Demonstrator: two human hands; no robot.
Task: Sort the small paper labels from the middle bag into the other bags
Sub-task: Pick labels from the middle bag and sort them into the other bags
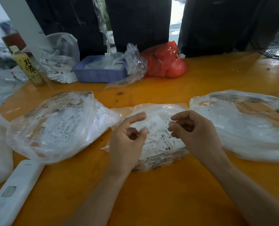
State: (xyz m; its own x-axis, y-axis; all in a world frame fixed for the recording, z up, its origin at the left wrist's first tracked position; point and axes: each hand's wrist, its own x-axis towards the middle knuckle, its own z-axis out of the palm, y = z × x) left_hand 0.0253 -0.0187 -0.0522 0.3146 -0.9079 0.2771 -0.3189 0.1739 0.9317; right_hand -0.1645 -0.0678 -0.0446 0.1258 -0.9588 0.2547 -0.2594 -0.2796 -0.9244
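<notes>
1. Orange worktop (151, 193) runs under everything, with dark curtains hanging behind it; the middle bag (158, 159) lies open right in front of you, so both hands reach it without stretching.
2. Your left hand (127, 142) hovers over the middle bag, thumb and forefinger curled toward a label (153, 123); whether they actually pinch it I cannot tell.
3. Your right hand (196, 132) is curled at the middle bag's right edge, fingertips drawn together among the labels (161, 141), probably teasing one loose.
4. Left of the middle bag, the left bag (57, 126) already shows sorted labels; right of it, the right bag (243, 128) gapes open to receive more, I judge.
5. Behind the middle bag sit a blue tray (99, 74), a red bag (166, 62) and a bottle (28, 67).
6. Motion blur smears the fingertips, glare hides the right bag's contents, and the print is mostly too small to read.
</notes>
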